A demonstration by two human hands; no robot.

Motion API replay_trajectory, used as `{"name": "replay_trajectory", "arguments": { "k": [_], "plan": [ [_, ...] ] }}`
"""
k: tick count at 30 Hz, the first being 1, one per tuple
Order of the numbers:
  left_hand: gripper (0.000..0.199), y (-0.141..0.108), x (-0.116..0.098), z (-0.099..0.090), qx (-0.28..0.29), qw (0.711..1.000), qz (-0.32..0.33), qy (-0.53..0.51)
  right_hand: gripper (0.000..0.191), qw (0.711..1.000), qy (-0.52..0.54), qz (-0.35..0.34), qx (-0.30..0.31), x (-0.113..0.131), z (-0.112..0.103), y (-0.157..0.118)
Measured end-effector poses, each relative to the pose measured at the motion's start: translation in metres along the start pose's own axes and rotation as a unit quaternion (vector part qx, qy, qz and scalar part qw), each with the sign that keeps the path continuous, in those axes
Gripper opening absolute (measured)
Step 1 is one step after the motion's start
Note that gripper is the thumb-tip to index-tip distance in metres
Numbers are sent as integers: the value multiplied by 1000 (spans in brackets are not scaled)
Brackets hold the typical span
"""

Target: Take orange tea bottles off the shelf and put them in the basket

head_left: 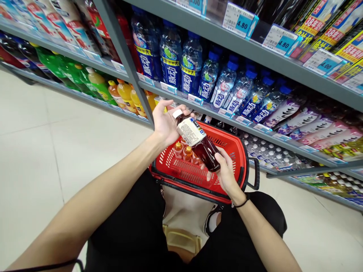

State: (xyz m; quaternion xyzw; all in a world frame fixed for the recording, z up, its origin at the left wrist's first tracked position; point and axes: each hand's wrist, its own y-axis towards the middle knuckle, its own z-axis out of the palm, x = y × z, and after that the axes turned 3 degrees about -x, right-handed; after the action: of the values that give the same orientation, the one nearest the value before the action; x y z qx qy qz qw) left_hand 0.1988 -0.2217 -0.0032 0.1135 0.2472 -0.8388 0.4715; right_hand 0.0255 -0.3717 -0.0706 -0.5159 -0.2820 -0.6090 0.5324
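A dark bottle (206, 152) with a white cap and a cream label is tilted above the red basket (181, 172), cap end toward the upper left. My right hand (225, 170) grips its base. At the neck, my left hand (166, 122) is palm up with fingers spread, the capped end resting against them. Small orange-capped bottles (187, 153) stand in the basket below, partly hidden by the dark bottle.
Shelves of drinks run across the front, with blue-capped bottles (193, 62) in the middle and green bottles (68, 70) low at the left. The basket's black handle (256, 173) sticks out at the right. My knees flank the basket.
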Motion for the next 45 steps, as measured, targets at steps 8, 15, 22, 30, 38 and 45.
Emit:
{"name": "replay_trajectory", "arguments": {
  "k": [8,15,22,30,38,45],
  "plan": [
    [22,-3,0,2,-19,1000,-15,-17,59,987,71,135,55,2,0,2],
    [22,-1,-1,2,-19,999,-13,-26,51,997,39,55,33,1,1,0],
    [24,-2,0,4,0,1000,11,2,47,989,-105,-103,-25,2,-2,-5],
    [22,0,1,-1,12,1000,16,6,70,891,-358,-277,-29,14,-19,-1],
    [21,-1,1,2,2,1000,2,-4,60,809,-435,-395,-9,17,-22,3],
    [19,1,1,0,-19,999,-9,-34,65,764,-472,-440,-10,14,-30,2]
  ]
}}
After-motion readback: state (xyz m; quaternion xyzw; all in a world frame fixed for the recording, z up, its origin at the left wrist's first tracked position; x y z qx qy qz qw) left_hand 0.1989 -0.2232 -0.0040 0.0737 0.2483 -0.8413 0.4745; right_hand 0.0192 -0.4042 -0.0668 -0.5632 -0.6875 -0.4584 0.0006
